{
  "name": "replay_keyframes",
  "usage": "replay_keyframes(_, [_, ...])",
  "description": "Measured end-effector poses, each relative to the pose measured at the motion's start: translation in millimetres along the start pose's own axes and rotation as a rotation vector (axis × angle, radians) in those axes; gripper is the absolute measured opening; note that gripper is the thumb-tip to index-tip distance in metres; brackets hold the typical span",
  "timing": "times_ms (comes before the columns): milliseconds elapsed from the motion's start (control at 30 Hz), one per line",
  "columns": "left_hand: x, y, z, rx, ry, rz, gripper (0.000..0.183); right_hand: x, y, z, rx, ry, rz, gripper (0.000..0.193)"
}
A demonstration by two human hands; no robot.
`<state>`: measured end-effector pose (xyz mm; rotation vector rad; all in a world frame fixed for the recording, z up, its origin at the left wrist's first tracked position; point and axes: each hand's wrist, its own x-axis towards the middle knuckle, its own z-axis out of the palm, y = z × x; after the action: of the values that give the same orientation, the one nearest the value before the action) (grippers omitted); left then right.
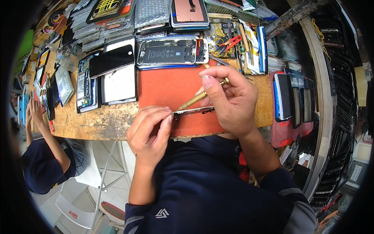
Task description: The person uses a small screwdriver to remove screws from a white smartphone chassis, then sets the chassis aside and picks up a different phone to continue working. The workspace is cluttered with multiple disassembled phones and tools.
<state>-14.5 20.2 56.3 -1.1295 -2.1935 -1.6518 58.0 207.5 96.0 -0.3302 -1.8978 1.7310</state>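
Note:
My right hand [238,97] grips a brass-coloured precision screwdriver [193,101] that slants down to the left. Its tip meets the near end of a thin, light-edged phone part [191,111], right beside my left fingertips. That part is seen nearly edge-on, so its face is hidden. My left hand [148,132] pinches its left end between thumb and fingers. A small black piece [208,110], like a cable, shows at its other end, close to my right hand. Both hands are above the front of a red work mat [167,87].
An opened phone [166,52] with a dark battery lies behind the mat. Left of it are a black phone screen [111,61] and an opened blue-edged device [83,87]. Red-handled pliers [230,43] lie among tools behind. More phones [283,95] stand right. Another person's hands [35,111] are far left.

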Motion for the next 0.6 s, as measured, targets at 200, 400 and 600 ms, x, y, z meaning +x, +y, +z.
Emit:
replay_keyframes(200, [0.3,-0.6,-0.2,-0.009,-0.004,-0.005,0.018,1.7,2.6,1.0,-0.011,-0.001,-0.013,0.008])
replay_keyframes(400, [-0.5,-0.9,-1.0,-0.02,-0.016,-0.017,0.016,2.9,3.6,1.1,-0.017,-0.001,-0.032,0.008])
replay_keyframes(600, [0.9,-1.8,-0.9,-0.009,-0.008,-0.007,0.018,3.7,3.2,1.5,-0.038,0.0,-0.052,0.007])
